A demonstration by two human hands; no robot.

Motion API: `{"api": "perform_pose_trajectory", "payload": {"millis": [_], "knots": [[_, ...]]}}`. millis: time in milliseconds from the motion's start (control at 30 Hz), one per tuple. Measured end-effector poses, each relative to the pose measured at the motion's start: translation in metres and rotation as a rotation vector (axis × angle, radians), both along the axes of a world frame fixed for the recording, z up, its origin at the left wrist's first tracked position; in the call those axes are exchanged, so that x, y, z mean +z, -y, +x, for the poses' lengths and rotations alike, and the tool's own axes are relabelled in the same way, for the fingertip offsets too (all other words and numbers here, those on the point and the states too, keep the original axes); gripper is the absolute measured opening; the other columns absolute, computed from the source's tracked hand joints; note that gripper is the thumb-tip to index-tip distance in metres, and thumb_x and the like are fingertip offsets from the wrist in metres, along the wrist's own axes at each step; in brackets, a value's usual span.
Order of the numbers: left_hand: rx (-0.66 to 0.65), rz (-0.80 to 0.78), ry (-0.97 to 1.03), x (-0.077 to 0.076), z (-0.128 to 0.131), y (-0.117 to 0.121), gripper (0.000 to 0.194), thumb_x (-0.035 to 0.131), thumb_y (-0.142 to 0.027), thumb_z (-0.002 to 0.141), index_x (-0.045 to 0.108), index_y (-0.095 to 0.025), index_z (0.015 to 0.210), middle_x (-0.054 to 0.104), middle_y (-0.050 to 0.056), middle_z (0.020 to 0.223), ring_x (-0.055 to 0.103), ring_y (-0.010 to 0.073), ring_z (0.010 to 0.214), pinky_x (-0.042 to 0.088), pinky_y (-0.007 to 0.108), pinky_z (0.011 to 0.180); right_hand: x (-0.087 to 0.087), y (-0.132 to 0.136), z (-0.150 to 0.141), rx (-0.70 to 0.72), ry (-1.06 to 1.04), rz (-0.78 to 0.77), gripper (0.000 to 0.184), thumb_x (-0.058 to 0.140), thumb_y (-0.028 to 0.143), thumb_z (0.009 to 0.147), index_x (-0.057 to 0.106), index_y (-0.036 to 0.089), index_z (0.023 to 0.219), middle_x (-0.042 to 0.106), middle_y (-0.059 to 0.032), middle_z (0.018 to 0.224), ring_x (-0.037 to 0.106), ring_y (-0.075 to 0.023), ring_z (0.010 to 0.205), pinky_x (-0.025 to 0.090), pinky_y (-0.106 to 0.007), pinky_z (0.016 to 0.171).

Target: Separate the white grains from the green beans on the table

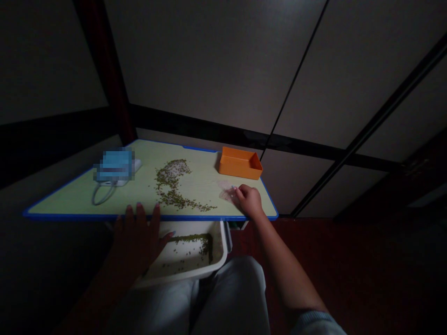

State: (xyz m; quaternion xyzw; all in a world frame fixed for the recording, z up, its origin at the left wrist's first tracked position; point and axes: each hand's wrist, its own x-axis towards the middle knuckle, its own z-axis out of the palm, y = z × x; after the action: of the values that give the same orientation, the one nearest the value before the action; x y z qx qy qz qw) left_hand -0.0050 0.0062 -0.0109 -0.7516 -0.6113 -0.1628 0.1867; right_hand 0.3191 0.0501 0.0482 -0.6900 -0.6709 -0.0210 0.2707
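My left hand is open with its fingers spread, its tips at the table's front edge and its thumb over a white bin. Small green beans lie along the bin's far and right sides. My right hand rests closed on the right part of the table, thumb and fingers together. Beside its fingertips is a faint pinkish, see-through patch, which I cannot make out. Between the hands, green beans spread in a curved trail, with pale grains mixed in at the far end.
The pale green tabletop has a blue rim. An orange box stands at its far right corner. A white device with a blurred blue top and a looped cable lies at the left. Dark panels rise behind.
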Motion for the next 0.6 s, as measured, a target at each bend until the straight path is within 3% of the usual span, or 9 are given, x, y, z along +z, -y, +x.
{"api": "perform_pose_trajectory", "payload": {"millis": [167, 300, 433, 600], "knots": [[-0.026, -0.004, 0.047, 0.000, 0.000, 0.001, 0.075, 0.050, -0.050, 0.087, 0.041, -0.006, 0.147, 0.036, 0.037, 0.155, 0.028, 0.0532, 0.149, 0.032, 0.071, 0.114, 0.005, -0.002, -0.010, 0.103, 0.166, -0.061, 0.037, 0.049, 0.040, 0.102, 0.072, 0.019, 0.082, 0.075, -0.0071, 0.078, 0.061, -0.0177, 0.071, 0.033, -0.029, 0.071], [-0.040, 0.000, 0.106, -0.001, 0.002, 0.001, 0.074, 0.047, -0.049, 0.088, 0.040, -0.006, 0.148, 0.032, 0.037, 0.158, 0.022, 0.0527, 0.152, 0.029, 0.072, 0.115, 0.012, -0.011, -0.028, 0.053, 0.277, -0.109, 0.039, 0.044, 0.042, 0.105, 0.073, 0.018, 0.094, 0.078, -0.0113, 0.087, 0.065, -0.0199, 0.076, 0.033, -0.031, 0.075], [-0.038, -0.026, 0.121, 0.003, 0.004, 0.003, 0.072, 0.047, -0.048, 0.088, 0.041, -0.007, 0.148, 0.035, 0.037, 0.156, 0.022, 0.0523, 0.152, 0.029, 0.072, 0.115, 0.015, -0.022, -0.040, 0.083, 0.299, -0.126, 0.039, 0.043, 0.043, 0.105, 0.073, 0.018, 0.100, 0.078, -0.0111, 0.090, 0.067, -0.0199, 0.080, 0.033, -0.031, 0.078], [-0.048, -0.031, 0.168, 0.005, 0.005, 0.005, 0.074, 0.049, -0.047, 0.087, 0.038, -0.009, 0.150, 0.034, 0.033, 0.159, 0.018, 0.0504, 0.154, 0.027, 0.072, 0.117, 0.012, -0.026, -0.034, 0.214, 0.248, -0.135, 0.038, 0.048, 0.043, 0.104, 0.074, 0.019, 0.091, 0.077, -0.0065, 0.084, 0.064, -0.0166, 0.076, 0.032, -0.029, 0.078]]}}
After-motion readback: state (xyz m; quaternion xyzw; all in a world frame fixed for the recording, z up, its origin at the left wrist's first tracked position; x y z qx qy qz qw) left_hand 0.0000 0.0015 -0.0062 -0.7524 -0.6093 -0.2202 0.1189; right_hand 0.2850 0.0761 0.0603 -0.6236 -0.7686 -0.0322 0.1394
